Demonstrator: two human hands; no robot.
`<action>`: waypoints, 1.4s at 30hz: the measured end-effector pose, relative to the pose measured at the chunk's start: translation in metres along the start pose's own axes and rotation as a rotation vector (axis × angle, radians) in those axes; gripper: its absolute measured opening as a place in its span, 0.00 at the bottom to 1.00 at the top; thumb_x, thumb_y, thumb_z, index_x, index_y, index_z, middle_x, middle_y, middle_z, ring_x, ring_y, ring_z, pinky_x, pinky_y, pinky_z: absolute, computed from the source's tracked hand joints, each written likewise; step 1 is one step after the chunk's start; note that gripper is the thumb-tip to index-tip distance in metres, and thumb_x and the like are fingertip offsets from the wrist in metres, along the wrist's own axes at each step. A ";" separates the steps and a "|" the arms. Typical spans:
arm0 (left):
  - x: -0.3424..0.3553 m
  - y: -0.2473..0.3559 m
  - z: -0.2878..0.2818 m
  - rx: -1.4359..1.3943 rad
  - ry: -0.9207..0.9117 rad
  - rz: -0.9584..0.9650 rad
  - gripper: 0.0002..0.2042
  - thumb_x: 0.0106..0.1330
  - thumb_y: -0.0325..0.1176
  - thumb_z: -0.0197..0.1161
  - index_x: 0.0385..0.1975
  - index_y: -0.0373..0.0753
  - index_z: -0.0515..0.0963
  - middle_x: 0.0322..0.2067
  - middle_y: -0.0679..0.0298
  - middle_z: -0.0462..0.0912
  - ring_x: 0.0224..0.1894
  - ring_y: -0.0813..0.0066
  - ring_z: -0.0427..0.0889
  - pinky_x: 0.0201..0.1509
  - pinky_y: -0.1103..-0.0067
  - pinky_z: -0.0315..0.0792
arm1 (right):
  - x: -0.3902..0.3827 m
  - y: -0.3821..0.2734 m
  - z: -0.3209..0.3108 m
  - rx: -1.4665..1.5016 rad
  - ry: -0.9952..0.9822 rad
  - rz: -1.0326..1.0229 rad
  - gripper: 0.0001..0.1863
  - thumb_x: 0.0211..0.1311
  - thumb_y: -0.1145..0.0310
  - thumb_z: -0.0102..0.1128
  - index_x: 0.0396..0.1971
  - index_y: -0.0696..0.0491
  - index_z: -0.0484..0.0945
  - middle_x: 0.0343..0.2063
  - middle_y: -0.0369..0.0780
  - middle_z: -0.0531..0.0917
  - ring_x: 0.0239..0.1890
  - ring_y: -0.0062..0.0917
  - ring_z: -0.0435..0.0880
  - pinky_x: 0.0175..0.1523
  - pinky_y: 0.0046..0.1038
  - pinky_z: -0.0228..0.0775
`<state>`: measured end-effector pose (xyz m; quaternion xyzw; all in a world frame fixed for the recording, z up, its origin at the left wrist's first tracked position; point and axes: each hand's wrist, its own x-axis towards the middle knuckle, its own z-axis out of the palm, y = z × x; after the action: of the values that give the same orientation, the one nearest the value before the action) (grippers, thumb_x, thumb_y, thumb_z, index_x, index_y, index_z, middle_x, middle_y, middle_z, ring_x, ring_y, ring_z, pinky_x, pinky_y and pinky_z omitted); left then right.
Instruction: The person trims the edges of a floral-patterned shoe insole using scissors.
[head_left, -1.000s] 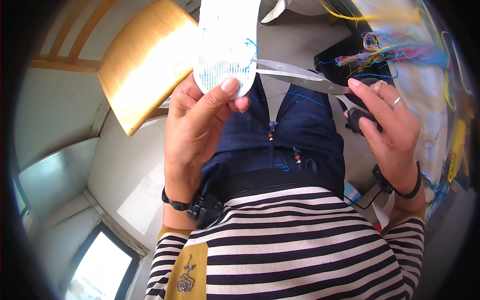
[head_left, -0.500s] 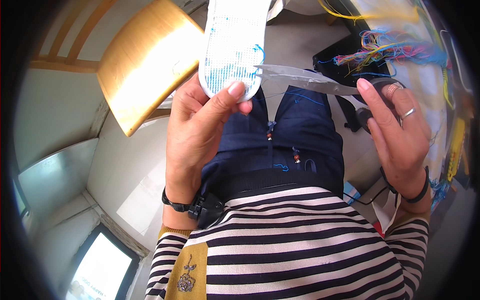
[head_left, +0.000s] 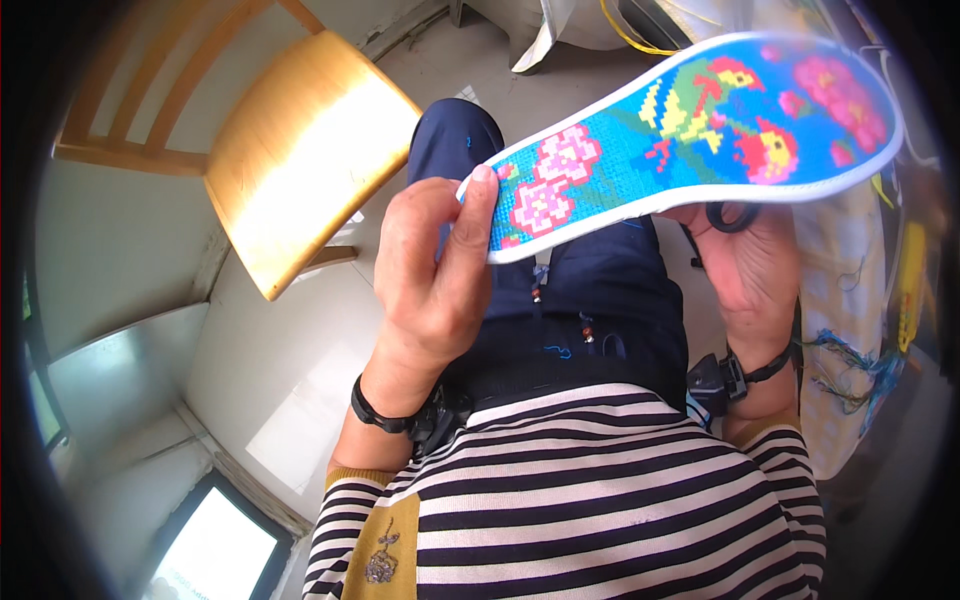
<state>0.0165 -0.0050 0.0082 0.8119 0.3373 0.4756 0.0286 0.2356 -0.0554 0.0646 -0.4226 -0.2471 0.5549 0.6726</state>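
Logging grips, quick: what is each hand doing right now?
Left hand: closed on the heel end of the embroidered insole.
Right hand: under the insole, supporting it, with a dark ring-shaped handle at the fingers; grip unclear.

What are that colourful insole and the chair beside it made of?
The insole looks like fabric covered in cross-stitched thread: blocky pink flowers and birds on blue, with white cloth edging. The chair seems to be varnished light wood, with visible grain and a glossy seat.
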 end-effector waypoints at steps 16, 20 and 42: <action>-0.005 0.007 0.004 -0.042 -0.027 0.151 0.23 0.38 0.17 0.65 0.42 0.25 0.78 0.31 0.57 0.69 0.32 0.64 0.74 0.33 0.75 0.72 | 0.007 0.023 0.024 -0.042 0.085 0.097 0.19 0.53 0.70 0.63 0.45 0.54 0.71 0.29 0.34 0.77 0.29 0.16 0.76 0.23 0.16 0.66; -0.003 0.009 0.004 -0.127 -0.033 0.094 0.22 0.40 0.12 0.63 0.41 0.25 0.79 0.33 0.56 0.71 0.30 0.66 0.75 0.32 0.77 0.72 | 0.013 0.022 0.023 -0.090 0.081 0.010 0.19 0.51 0.71 0.63 0.44 0.54 0.72 0.27 0.33 0.76 0.25 0.14 0.75 0.18 0.15 0.61; -0.005 -0.021 -0.002 -1.392 -0.075 -1.347 0.12 0.60 0.27 0.63 0.43 0.31 0.76 0.31 0.62 0.81 0.27 0.81 0.77 0.30 0.86 0.70 | 0.005 0.029 -0.033 -0.799 0.285 0.022 0.27 0.55 0.81 0.58 0.57 0.58 0.67 0.33 0.40 0.76 0.33 0.19 0.75 0.29 0.18 0.76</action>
<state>0.0029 0.0081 -0.0021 0.2647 0.3735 0.4265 0.7801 0.2477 -0.0597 0.0224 -0.7252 -0.3428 0.3588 0.4772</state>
